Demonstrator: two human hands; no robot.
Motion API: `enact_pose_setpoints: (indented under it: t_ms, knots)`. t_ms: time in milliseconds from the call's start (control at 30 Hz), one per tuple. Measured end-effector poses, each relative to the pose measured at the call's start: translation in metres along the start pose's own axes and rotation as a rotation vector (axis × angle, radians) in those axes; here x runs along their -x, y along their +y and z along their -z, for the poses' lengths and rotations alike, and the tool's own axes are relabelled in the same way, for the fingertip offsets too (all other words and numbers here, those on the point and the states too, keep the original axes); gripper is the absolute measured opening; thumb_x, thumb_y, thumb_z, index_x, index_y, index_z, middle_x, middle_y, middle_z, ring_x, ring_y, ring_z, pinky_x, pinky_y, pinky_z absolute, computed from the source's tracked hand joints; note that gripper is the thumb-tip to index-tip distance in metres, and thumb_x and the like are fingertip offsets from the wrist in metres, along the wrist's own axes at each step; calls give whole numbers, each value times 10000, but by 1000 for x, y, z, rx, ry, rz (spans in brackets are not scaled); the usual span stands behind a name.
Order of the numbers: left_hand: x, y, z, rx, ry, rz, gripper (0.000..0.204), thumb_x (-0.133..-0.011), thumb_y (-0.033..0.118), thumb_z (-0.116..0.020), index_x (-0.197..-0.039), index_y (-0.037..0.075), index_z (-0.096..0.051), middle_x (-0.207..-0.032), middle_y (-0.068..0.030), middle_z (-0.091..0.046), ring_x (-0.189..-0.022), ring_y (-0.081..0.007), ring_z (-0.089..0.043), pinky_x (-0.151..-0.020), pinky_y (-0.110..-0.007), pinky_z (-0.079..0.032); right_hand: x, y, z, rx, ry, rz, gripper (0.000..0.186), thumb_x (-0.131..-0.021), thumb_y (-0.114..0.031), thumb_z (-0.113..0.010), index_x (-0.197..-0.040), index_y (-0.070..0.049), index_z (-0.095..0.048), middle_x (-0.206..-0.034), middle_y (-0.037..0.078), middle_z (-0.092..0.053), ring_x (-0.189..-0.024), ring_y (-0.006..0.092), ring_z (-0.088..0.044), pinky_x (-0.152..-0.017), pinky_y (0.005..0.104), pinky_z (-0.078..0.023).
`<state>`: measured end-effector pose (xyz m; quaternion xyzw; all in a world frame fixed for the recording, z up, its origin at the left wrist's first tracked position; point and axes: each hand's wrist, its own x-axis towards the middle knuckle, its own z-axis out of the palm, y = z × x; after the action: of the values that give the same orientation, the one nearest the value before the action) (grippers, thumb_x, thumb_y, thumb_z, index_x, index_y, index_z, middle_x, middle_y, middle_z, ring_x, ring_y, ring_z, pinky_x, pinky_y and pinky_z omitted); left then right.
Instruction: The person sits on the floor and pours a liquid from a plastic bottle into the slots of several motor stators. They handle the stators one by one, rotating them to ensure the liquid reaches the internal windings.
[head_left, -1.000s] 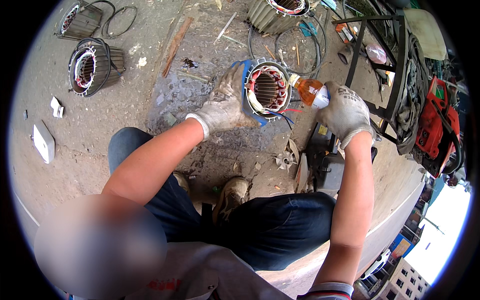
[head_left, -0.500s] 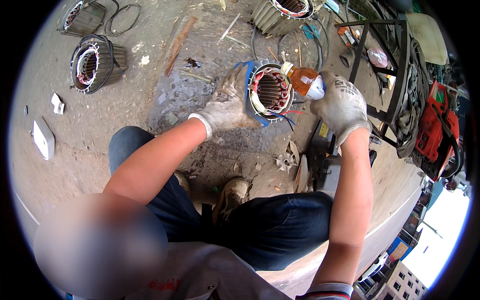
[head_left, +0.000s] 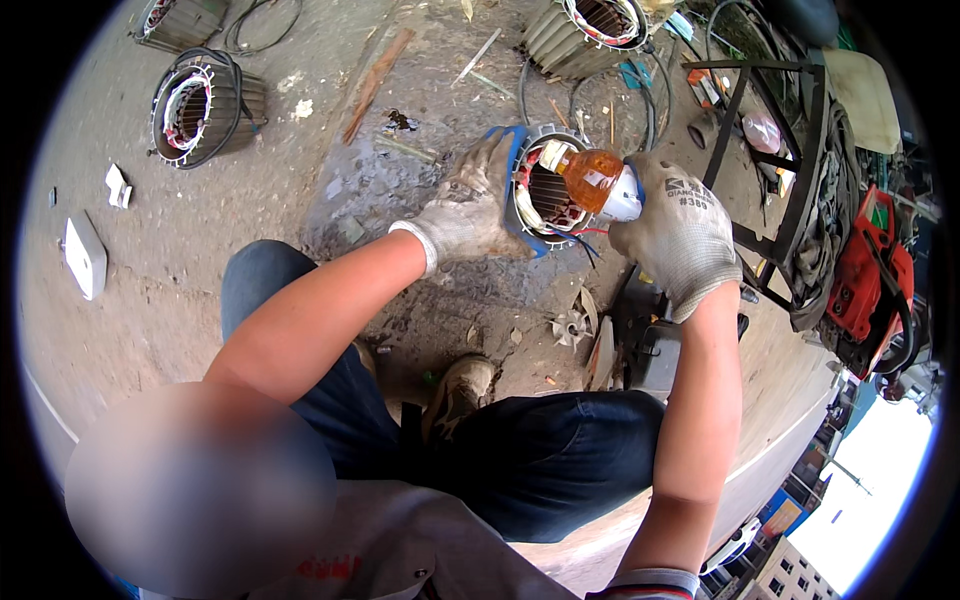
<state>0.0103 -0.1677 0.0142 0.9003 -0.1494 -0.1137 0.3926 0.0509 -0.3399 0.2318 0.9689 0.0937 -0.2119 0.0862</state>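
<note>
A motor stator (head_left: 546,196) with white and red windings stands in front of me, its round opening facing up. My left hand (head_left: 470,203), in a dirty grey work glove with blue on the palm side, grips the stator's left side. In my gloved right hand (head_left: 683,222) is a clear plastic bottle (head_left: 597,180) of amber liquid, held by its base end. The bottle lies tilted, its neck over the stator's opening and pointing left. Whether liquid runs out, I cannot see. Red and dark blue lead wires (head_left: 580,243) stick out at the stator's near edge.
Another stator (head_left: 205,108) with a black cable lies to the left, and one more (head_left: 580,42) stands beyond mine. A black metal frame (head_left: 740,130) and a red machine (head_left: 868,270) are on the right. A small fan wheel (head_left: 571,328) lies near my feet.
The bottle's neck has moved left and nearer, from the stator's far right rim to over its opening. My left hand keeps its grip; the whole view has shifted slightly.
</note>
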Motion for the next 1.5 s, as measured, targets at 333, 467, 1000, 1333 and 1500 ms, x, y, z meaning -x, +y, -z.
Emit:
enact_pose_setpoints:
  t_ms: [333, 467, 1000, 1333, 1500]
  knots:
    - [0, 6, 1, 52, 38, 7, 1497, -574, 624, -949, -1663, 10, -126, -1681, -320, -225, -1589, -456, -203, -1313, -523, -202, 16, -1, -7, 36, 3, 74, 399, -803, -153, -713, -1193, -72, -702, -1147, 206, -741, -1096, 376, -711, -969, 475, -553]
    - [0, 10, 6, 75, 41, 18, 1496, -575, 599, -964, -1661, 4, -125, -1679, -323, -230, -1587, -455, -210, -1312, -518, -209, 20, -1, -7, 59, -5, 87, 382, -800, -147, -702, -1174, -69, -700, -1108, 199, -748, -1073, 381, -717, -950, 479, -558]
    - [-5, -1, -6, -53, -100, -19, 1508, -677, 725, -858, -1693, 88, 57, -1720, -282, 6, -1618, -448, 26, -1331, -504, -25, 35, 4, -12, 112, -37, 97, 384, -796, -147, -728, -1171, -70, -703, -1121, 185, -742, -1093, 363, -712, -956, 476, -555]
    - [-3, -1, -4, -64, -22, -66, 1532, -654, 816, -815, -1670, 5, -3, -1713, -300, -106, -1618, -442, -92, -1323, -511, -137, 39, 14, -21, 127, -53, 104, 432, -788, -150, -725, -1215, -86, -699, -1113, 175, -745, -1093, 359, -714, -953, 482, -556]
    - [-5, -1, -7, -74, -26, -50, 1547, -646, 799, -836, -1668, 2, 9, -1720, -292, -95, -1622, -428, -85, -1327, -508, -134, 40, 15, -22, 147, -94, 70, 519, -742, -160, -717, -1253, -75, -681, -1115, 203, -733, -1101, 385, -692, -966, 482, -544]
